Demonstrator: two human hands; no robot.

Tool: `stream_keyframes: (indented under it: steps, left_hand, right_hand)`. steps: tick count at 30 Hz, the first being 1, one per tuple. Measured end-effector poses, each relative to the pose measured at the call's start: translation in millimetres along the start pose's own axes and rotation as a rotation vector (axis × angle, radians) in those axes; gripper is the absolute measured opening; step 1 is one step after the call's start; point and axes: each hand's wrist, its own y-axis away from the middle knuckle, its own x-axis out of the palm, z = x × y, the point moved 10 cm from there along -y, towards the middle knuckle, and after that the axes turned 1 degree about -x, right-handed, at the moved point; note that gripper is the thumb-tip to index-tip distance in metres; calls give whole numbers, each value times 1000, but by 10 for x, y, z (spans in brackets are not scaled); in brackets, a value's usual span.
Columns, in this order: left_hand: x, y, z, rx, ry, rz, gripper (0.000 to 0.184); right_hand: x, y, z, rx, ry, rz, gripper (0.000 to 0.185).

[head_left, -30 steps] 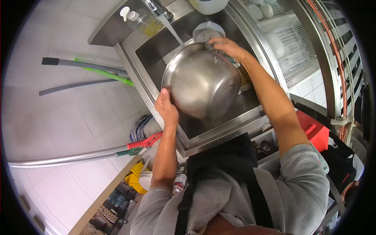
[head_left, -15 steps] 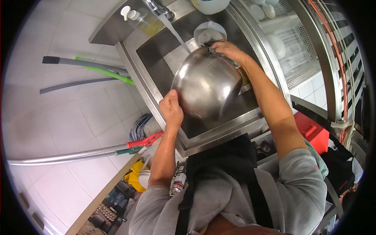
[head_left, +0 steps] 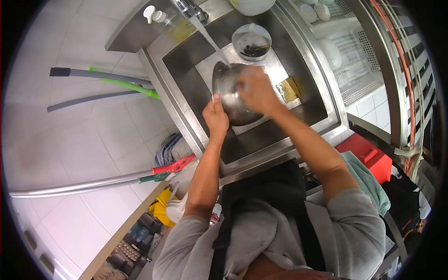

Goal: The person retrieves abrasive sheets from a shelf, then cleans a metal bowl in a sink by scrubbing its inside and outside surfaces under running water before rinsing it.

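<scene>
Round stainless steel bowl held tilted in a crowded sink

The bowl is over the rectangular steel sink, near its middle. The left hand is clamped on the bowl's near-left edge, thumb laid along the metal. The right hand is blurred and lies across the bowl, hiding much of its right side — whether its fingers are closed on anything I cannot tell.

A stream of water falls from the chrome tap to the bowl's far edge. Just beyond the right hand stands a round white dish with dark matter inside, and to the right lies a yellow-brown rectangular piece, near the right wrist but apart from it. Both are above a pale flat panel on the sink's floor.

On the far ledge stand a clear pump bottle with yellowish liquid and a white rounded container, partly cut off by the frame's edge. Beyond the sink's right rim is a white perforated plastic rack holding white dishes.

To the left, grey and bright green poles reach towards the rim, with a blue-and-white stringy mop head lower down. Near the left forearm are red and green fittings on metal poles. Past the right elbow hangs a green cloth, beside a red box.
</scene>
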Motion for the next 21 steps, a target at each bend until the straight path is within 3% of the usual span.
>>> stream_keyframes:
  steps: [1,3,6,7,9,11,12,14,18,21]
  left_hand:
    - [-20,34,36,-18,13,-30,50]
    - [-52,-3,48,-32,36,-84,51]
    - [-115,-197,660,-235,271,-245,50]
    - [-42,-184,605,-422,639,-205,49]
    - [-98,-283,694,-398,782,-212,53]
    - [-159,-225,625,-427,719,-171,53]
    - [-125,-244,535,-431,698,-150,54]
    - [-57,-184,385,-458,739,-91,55]
    - [-5,-211,538,-468,594,-69,54]
    - [19,-307,563,-512,734,-160,53]
  right_hand:
    - [101,-154,-751,210,-113,-3,28]
    - [181,-298,-892,355,-295,-48,29]
    - [46,136,288,-15,-141,-119,28]
    - [44,296,422,-70,-205,-86,31]
    - [196,391,-193,129,-252,-141,34]
    - [286,247,-909,247,-377,-206,36]
    - [257,69,-1075,410,-344,-117,39]
    - [358,-339,-1303,395,-349,-78,39]
    - [223,-890,-238,231,-251,16,37]
    - [67,-484,545,-10,-91,4,40]
